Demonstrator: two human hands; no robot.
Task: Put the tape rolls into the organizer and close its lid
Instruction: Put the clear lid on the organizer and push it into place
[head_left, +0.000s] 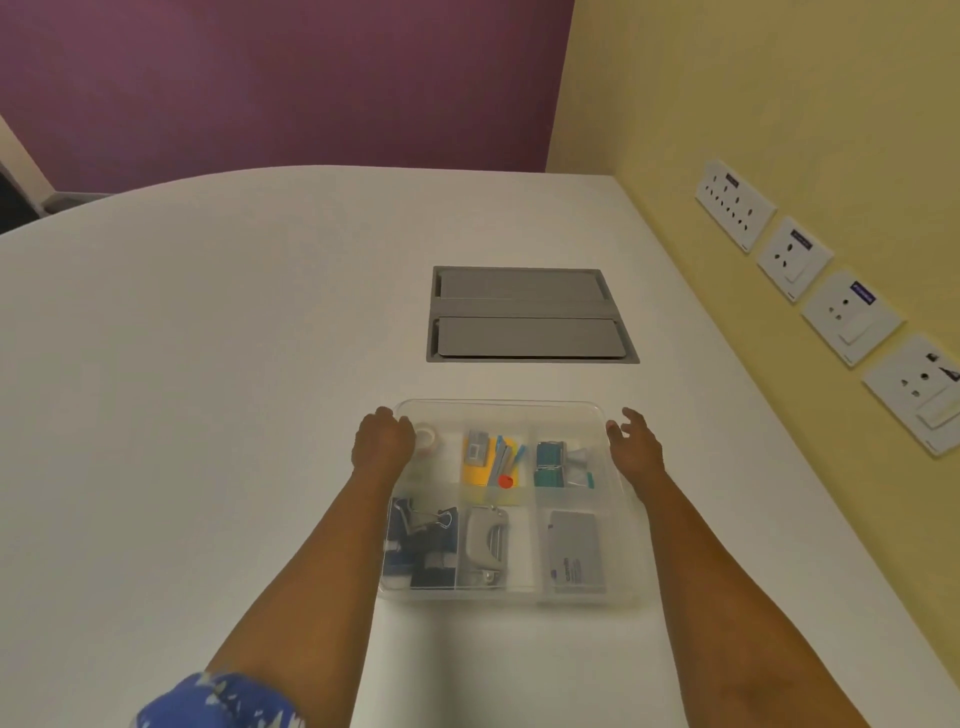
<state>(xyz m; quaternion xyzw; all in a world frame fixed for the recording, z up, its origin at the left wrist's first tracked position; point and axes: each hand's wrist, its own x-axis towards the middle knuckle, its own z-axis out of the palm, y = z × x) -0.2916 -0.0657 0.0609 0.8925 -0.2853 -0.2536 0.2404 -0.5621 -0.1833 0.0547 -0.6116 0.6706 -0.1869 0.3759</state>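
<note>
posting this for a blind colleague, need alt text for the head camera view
A person's left hand and right hand rest at the far corners of a clear plastic organizer on a white table. Its compartments hold a tape roll, binder clips, a grey hole punch and other stationery; whether the lid is on is unclear.
</note>
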